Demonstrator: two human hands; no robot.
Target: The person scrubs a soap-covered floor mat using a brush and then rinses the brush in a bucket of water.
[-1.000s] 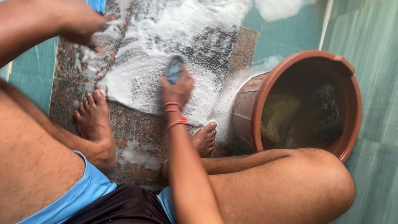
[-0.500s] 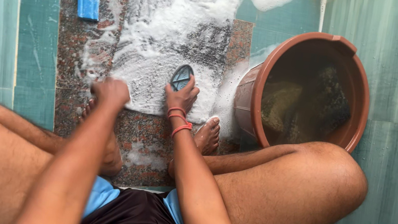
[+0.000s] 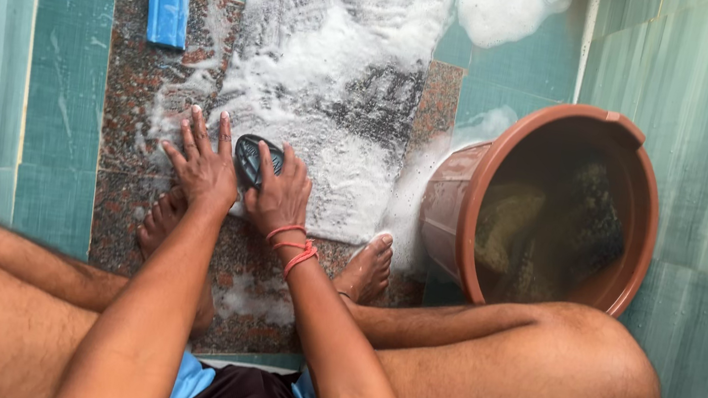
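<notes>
I see my right hand point(image 3: 280, 196) curled over a dark oval brush point(image 3: 251, 159), fingers wrapped across its near end so the brush sticks out just beyond the fingertips; red threads point(image 3: 294, 247) circle that wrist. The brush lies on the near left edge of a soapy cloth point(image 3: 326, 133), which is spread flat and covered in white foam point(image 3: 318, 51) away from my hands.

My left hand point(image 3: 200, 167) is open, fingers spread and laid flat, holding nothing. It presses on the cloth's near left corner, just beside the brush and touching or almost touching the right hand; I cannot tell which.

The cloth rests on a speckled red stone slab point(image 3: 128, 99) that runs under both hands and back toward me. Beyond the left hand, well apart at the slab's far corner, lies a blue soap bar point(image 3: 167, 12). More foam has spilled past the cloth's far end, onto green tiles point(image 3: 69, 29).

To the right of the right hand stands a brown tub point(image 3: 620, 196), tilted a little toward me, with murky water and something dark and soaked inside; I cannot tell what. Foam runs between the tub and the cloth.

My bare feet sit on the slab just behind the hands: one foot point(image 3: 162, 225) under the left wrist, the other foot point(image 3: 366, 268) to the right of the right forearm, its toes at the cloth's near edge.
</notes>
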